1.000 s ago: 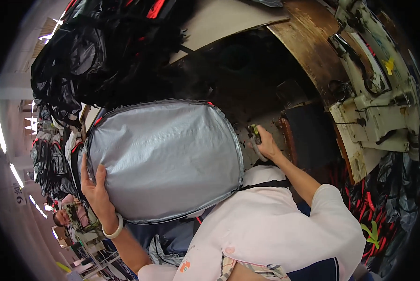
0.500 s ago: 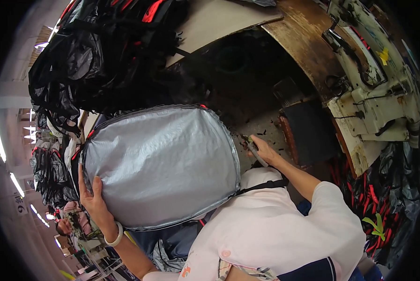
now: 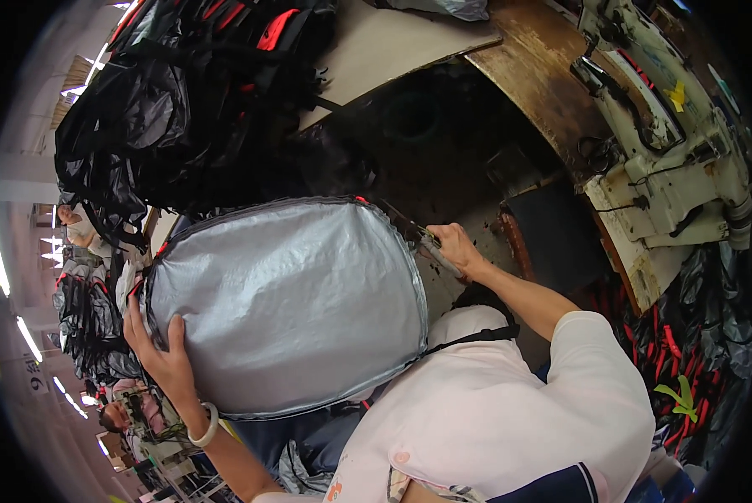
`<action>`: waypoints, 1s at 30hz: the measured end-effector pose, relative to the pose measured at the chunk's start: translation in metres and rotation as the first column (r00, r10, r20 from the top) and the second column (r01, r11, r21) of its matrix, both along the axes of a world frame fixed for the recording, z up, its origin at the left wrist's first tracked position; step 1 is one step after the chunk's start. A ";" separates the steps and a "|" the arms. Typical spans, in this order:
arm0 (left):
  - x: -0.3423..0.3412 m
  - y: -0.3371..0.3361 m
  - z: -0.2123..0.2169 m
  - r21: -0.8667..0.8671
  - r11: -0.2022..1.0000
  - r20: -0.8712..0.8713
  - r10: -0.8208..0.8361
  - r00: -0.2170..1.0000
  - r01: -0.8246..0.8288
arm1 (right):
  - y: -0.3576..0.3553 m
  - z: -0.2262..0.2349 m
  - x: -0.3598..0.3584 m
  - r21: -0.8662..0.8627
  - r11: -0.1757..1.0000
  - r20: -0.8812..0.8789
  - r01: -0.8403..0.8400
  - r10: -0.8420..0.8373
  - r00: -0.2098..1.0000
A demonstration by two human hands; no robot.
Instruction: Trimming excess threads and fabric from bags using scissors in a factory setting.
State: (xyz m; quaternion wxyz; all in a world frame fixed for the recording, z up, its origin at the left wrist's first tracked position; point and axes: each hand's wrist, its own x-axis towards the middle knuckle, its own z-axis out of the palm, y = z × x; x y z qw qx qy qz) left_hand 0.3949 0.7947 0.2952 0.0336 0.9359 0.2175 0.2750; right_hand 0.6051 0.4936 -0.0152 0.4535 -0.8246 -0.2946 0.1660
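Left hand [image 3: 162,356] spread flat, fingers apart, on silver padded panel [image 3: 288,306]. Right hand [image 3: 453,248] clamped on small tool [image 3: 433,245] at panel rim. Panel judged light, soft, slippery; best held by piped edge.

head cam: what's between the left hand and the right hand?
In the head view, the grey silver-coated panel spans the whole stretch. The left hand presses flat on its left edge; the right hand works a small tool at its upper right edge.
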 end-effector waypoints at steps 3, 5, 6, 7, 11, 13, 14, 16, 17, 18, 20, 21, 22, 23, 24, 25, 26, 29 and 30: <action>0.000 0.032 0.005 -0.018 0.999 -0.021 -0.032 0.999 0.031 | 0.007 0.009 -0.002 0.050 0.998 -0.022 0.037 -0.036 0.999; 0.004 0.046 -0.003 -0.280 0.960 0.061 0.030 0.998 -0.011 | 0.009 0.010 0.005 -0.007 0.998 -0.005 0.056 -0.056 0.998; 0.006 0.049 -0.007 -0.285 0.959 0.063 0.030 0.998 -0.011 | 0.010 0.014 0.006 -0.012 0.998 -0.001 0.056 -0.056 0.998; 0.008 0.051 -0.010 -0.261 0.965 0.065 0.030 0.997 -0.012 | 0.013 0.019 0.007 -0.008 0.999 0.092 0.050 -0.049 0.995; 0.016 0.054 -0.018 -0.219 0.975 0.085 0.039 0.996 -0.020 | 0.016 0.016 0.018 -0.078 0.997 0.188 -0.017 0.032 0.982; 0.018 0.056 -0.019 -0.239 0.971 0.113 0.059 0.992 -0.031 | 0.017 0.017 0.017 -0.095 0.995 0.195 -0.043 0.061 0.979; 0.017 0.058 -0.021 -0.244 0.969 0.111 0.061 0.992 -0.033 | 0.016 0.018 0.014 -0.069 0.997 0.214 -0.039 0.053 0.975; 0.019 0.064 -0.021 -0.247 0.969 0.120 0.044 0.992 -0.013 | 0.017 0.020 0.013 -0.038 0.998 0.240 -0.044 0.052 0.969; 0.019 0.064 -0.020 -0.246 0.969 0.120 0.050 0.991 -0.019 | 0.014 0.018 0.010 -0.055 0.997 0.205 -0.059 0.069 0.976; 0.022 0.062 -0.022 -0.262 0.965 0.129 0.058 0.990 -0.022 | 0.010 0.017 0.010 -0.076 0.995 0.168 -0.069 0.081 0.983; 0.029 0.061 -0.025 -0.277 0.960 0.134 0.070 0.989 -0.030 | 0.013 0.009 0.018 -0.041 0.998 0.207 -0.050 0.058 0.977; 0.030 0.062 -0.023 -0.251 0.968 0.132 0.060 0.989 -0.025 | 0.018 0.013 0.019 -0.034 0.999 0.167 -0.042 0.047 0.985; 0.031 0.064 -0.022 -0.225 0.974 0.129 0.050 0.990 -0.020 | 0.022 0.014 0.020 -0.027 0.999 0.126 -0.033 0.036 0.991; 0.031 0.065 -0.022 -0.220 0.975 0.122 0.054 0.991 -0.027 | 0.026 0.010 0.019 -0.021 0.999 0.119 -0.038 0.040 0.992; 0.031 0.067 -0.024 -0.230 0.973 0.141 0.064 0.988 -0.030 | 0.029 0.005 0.018 -0.067 0.997 0.129 -0.035 0.043 0.991; 0.032 0.069 -0.026 -0.241 0.970 0.161 0.073 0.984 -0.032 | 0.031 0.001 0.018 -0.113 0.993 0.140 -0.031 0.047 0.989; 0.032 0.072 -0.026 -0.239 0.970 0.158 0.075 0.985 -0.036 | 0.033 -0.002 0.019 -0.110 0.993 0.137 -0.034 0.049 0.989; 0.031 0.074 -0.028 -0.290 0.954 0.107 0.116 0.987 -0.081 | 0.036 0.001 0.022 -0.087 0.996 0.165 -0.021 0.035 0.986; 0.037 0.069 -0.028 -0.299 0.953 0.161 0.104 0.982 -0.052 | 0.035 0.006 0.026 -0.053 0.998 0.185 -0.014 0.024 0.982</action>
